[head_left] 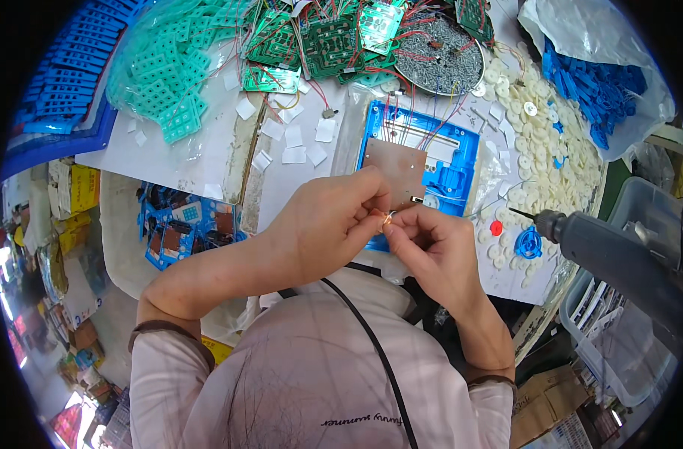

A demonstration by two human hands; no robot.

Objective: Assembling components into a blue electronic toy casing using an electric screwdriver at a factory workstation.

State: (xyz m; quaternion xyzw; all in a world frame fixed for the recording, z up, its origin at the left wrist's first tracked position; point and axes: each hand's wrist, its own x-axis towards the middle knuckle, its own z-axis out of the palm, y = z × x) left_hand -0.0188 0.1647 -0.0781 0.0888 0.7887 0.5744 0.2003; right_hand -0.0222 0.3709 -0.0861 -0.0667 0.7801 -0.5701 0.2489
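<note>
My left hand [334, 213] and my right hand [435, 243] meet over the near edge of a blue plastic housing [467, 153]. Their fingertips pinch a small shiny copper-coloured wire piece [387, 220]; its exact form is too small to make out. Just beyond the fingers, a brown circuit board [397, 166] lies over the housing, partly covered by my left hand. Several thin red, white and blue wires [412, 123] run from the board's far side. A small white disc [431, 201] shows in the housing beside the board.
Green circuit boards [330, 45] with red wires lie at the back, beside a round tray of screws [440, 56]. White plastic discs [551, 142] cover the right side. An electric screwdriver [603, 239] hangs at the right. Teal keypads [169, 67] pile up back left.
</note>
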